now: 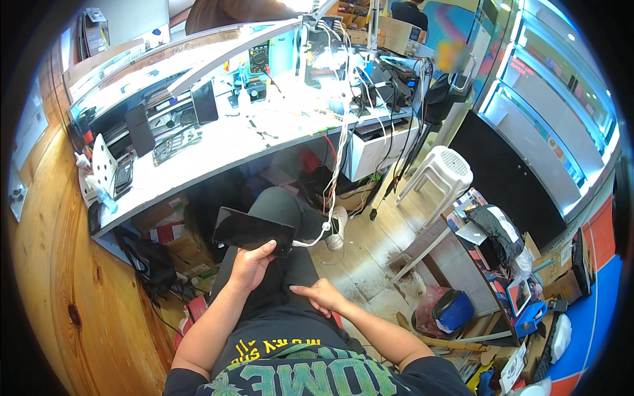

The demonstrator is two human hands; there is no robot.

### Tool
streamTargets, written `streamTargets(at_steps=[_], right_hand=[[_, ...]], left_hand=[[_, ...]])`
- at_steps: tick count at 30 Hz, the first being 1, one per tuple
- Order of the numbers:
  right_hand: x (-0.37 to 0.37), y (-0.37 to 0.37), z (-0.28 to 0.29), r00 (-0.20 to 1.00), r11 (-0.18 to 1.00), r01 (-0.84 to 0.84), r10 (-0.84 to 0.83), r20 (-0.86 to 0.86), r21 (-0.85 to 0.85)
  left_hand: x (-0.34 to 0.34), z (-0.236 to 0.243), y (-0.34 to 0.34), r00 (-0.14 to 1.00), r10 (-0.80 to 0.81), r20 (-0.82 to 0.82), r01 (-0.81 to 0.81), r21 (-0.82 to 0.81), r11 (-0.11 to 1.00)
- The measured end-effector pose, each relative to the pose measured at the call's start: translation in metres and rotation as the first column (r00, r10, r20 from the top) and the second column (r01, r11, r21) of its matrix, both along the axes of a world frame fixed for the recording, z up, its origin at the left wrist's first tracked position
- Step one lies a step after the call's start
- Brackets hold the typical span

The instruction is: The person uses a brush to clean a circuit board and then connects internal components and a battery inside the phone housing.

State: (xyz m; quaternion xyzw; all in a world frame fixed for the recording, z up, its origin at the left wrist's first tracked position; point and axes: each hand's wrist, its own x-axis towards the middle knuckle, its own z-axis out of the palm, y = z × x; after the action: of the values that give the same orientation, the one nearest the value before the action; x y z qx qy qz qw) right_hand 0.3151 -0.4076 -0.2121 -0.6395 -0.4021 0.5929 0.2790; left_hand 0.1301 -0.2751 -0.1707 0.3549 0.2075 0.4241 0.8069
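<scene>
A black smartphone [253,231], screen dark, lies flat and sideways over the knee, white cable [316,237] plugged in at its right end.

Cam: one view only, head-worn fisheye, left of pair.
Facing: down and fwd over person's lap, toward workbench [218,148] and floor.
Nearness: left hand [249,264] and right hand [325,295] close, low centre; bench further off, stool [441,173] beyond.
Distortion: straight edges bend near rim, dark corners.
Shared: n/a, single view.
</scene>
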Motion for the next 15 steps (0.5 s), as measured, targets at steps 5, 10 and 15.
streamTargets(at_steps=[5,10,15], right_hand=[[0.0001,0.0,-0.0001,1.0,1.0,-0.003,0.003,-0.002,0.004],[0.0004,-0.0004,0.0,1.0,1.0,-0.008,0.008,-0.008,0.011],[0.001,-0.0001,-0.0029,1.0,1.0,-0.009,0.009,-0.006,0.011]], left_hand=[[-0.0001,-0.0018,0.0007,1.0,-0.001,0.002,0.001,0.006,1.0],[-0.0001,-0.001,0.0004,1.0,-0.006,0.005,0.007,-0.004,1.0],[-0.0002,-0.0009,0.0002,1.0,-0.003,0.011,0.003,-0.002,1.0]])
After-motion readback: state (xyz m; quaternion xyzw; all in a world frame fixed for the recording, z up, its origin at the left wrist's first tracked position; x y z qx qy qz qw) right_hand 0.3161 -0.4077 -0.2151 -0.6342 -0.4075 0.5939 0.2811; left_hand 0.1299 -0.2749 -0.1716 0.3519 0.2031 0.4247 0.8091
